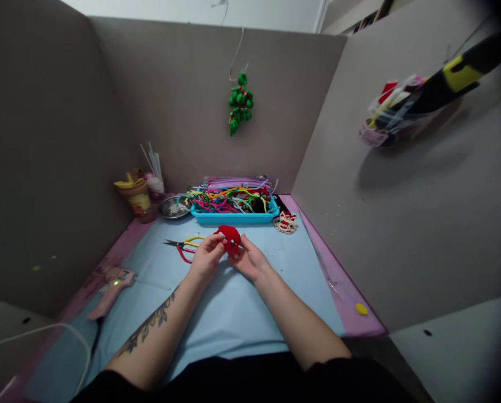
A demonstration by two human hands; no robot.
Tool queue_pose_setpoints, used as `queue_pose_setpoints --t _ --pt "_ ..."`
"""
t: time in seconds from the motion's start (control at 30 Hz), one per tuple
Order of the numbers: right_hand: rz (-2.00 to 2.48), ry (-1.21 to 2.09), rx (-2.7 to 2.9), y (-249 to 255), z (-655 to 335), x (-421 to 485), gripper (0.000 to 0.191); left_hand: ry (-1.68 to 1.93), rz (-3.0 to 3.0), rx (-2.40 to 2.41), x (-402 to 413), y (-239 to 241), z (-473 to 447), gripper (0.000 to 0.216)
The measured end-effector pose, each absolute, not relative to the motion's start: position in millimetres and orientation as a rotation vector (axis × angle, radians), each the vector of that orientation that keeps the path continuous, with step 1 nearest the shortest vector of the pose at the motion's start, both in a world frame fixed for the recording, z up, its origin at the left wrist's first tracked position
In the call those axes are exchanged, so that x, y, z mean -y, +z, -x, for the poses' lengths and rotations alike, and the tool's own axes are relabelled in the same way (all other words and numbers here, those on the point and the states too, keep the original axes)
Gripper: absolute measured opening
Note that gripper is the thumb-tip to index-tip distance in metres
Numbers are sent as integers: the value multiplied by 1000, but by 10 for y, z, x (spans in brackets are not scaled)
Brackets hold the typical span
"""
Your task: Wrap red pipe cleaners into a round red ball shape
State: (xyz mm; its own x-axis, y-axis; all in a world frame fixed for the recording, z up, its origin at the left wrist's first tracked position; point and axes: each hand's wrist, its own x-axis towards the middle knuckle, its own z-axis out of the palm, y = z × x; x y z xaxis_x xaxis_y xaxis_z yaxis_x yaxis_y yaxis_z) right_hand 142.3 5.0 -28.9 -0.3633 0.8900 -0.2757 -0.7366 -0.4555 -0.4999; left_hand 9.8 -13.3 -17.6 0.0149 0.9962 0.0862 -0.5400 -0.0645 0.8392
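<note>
A small red fuzzy piece [228, 232], with pale bits showing in it, is held up between my two hands over the middle of the blue cloth [250, 313]. My left hand [208, 256] pinches its left and lower edge. On the other side, my right hand [251, 258] grips the right edge between thumb and fingers. Its exact kind I cannot make out. Just left of my left hand lie scissors [182, 245] with one yellow and one red handle, partly hidden by that hand.
Behind my hands stands a blue tray [237, 218] of colourful pipe cleaners. A metal dish [173, 208], cups and a pink glue gun [113, 288] are leftward. A cream-and-red ornament [286, 223] lies right. Green decoration [240, 105] hangs on the back partition. A yellow disc [361, 309] sits front right.
</note>
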Motion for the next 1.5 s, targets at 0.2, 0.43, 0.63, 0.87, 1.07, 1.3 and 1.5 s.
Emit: queue_pose_setpoints --t 0.2,0.43,0.63,0.87,1.07,1.3,1.5 --pt "1009 894 1010 -198 -1450 113 28 1420 -863 -688 115 -185 -12 41" --pt "801 196 1811 113 -1527 381 11 1342 -919 -675 140 -194 -27 43" --pt "845 117 1895 57 -1532 362 13 1332 -963 -693 148 -172 -35 40" --pt "846 138 1913 80 -1529 355 11 1303 -957 -714 165 -147 -36 40" --pt "872 130 1885 76 -1531 353 12 1292 -956 -714 156 -161 -34 40" --pt "838 184 1850 98 -1573 329 12 1284 -944 -690 157 -157 -25 41" --pt "777 206 1897 69 -1598 303 10 1278 -957 -683 143 -195 -18 40"
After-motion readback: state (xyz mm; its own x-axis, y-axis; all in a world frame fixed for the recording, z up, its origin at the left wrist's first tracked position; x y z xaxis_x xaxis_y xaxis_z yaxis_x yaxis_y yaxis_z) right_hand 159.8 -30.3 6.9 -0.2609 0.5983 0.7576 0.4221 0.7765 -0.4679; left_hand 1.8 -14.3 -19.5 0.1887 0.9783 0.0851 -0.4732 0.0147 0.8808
